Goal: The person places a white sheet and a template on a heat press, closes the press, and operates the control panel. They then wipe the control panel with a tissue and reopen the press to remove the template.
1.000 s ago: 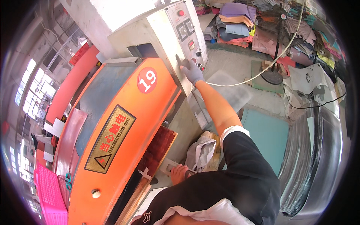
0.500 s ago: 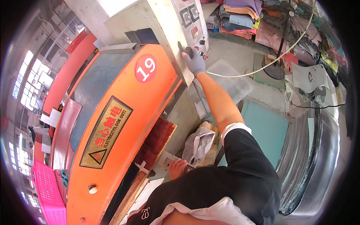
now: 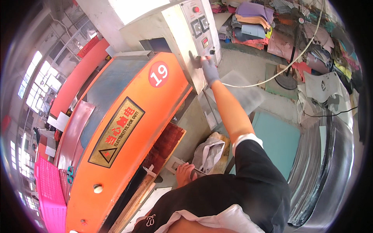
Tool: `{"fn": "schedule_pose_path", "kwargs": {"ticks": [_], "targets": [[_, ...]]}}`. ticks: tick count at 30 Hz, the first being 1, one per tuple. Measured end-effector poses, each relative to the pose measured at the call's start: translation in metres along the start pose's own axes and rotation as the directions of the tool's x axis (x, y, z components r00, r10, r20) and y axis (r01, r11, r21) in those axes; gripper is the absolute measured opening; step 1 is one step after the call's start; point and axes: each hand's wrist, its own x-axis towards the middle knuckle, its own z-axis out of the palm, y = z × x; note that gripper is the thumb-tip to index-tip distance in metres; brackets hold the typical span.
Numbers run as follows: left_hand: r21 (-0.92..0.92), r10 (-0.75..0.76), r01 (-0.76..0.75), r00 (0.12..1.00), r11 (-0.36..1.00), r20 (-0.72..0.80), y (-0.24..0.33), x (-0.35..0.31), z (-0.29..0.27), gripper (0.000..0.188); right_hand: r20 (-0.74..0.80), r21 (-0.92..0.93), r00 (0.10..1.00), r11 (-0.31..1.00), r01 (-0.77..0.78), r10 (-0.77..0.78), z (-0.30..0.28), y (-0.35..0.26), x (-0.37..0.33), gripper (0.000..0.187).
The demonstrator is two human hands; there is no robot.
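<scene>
Reaching the lower end of the control panel [image 3: 200, 35], where a black knob [image 3: 212, 52] sticks out, the gloved right hand [image 3: 211, 71] has its fingers loosely bent; whether they press or grip anything (the fingers themselves cover the spot) I cannot tell. The panel is set in the pale cabinet [image 3: 176, 42], likely so its switches fall within arm's reach beside the orange machine [image 3: 155, 105]. Lower down, the bare left hand [image 3: 184, 173] curls partway at a grey metal part [image 3: 173, 164], perhaps for steadiness, though its hidden underside leaves any firm hold uncertain. Near it lies a crumpled white bag [image 3: 208, 155], apparently tucked aside. Farther out, coloured sheets [image 3: 254, 13] are piled up, probably to save floor space.
</scene>
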Motion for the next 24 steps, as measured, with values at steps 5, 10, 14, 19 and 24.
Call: {"fn": "schedule_pose_path", "kwargs": {"ticks": [5,10,14,19,24], "targets": [[-0.057,-0.028,0.028,1.000,0.998,0.008,0.004,0.000,-0.002,0.038,0.501,0.810,0.859,0.407,-0.423,-0.103,-0.039,-0.028,-0.087,0.066],[-0.050,-0.039,0.041,0.999,0.998,0.034,0.006,0.002,-0.004,0.036,0.560,0.828,0.711,0.324,-0.458,-0.425,-0.066,-0.065,-0.152,0.073],[-0.026,-0.005,0.005,1.000,1.000,0.020,0.009,0.005,-0.007,0.037,0.567,0.822,0.702,0.343,-0.454,-0.431,-0.080,-0.081,-0.175,0.072],[-0.031,-0.044,0.045,0.999,0.999,0.030,0.014,0.005,-0.011,0.037,0.594,0.799,0.743,0.335,-0.499,-0.308,-0.084,-0.068,-0.186,0.072],[-0.036,-0.074,0.075,0.997,0.996,0.037,0.013,0.003,-0.010,0.037,0.543,0.737,0.838,0.449,-0.505,0.051,-0.095,-0.019,-0.210,0.068]]}}
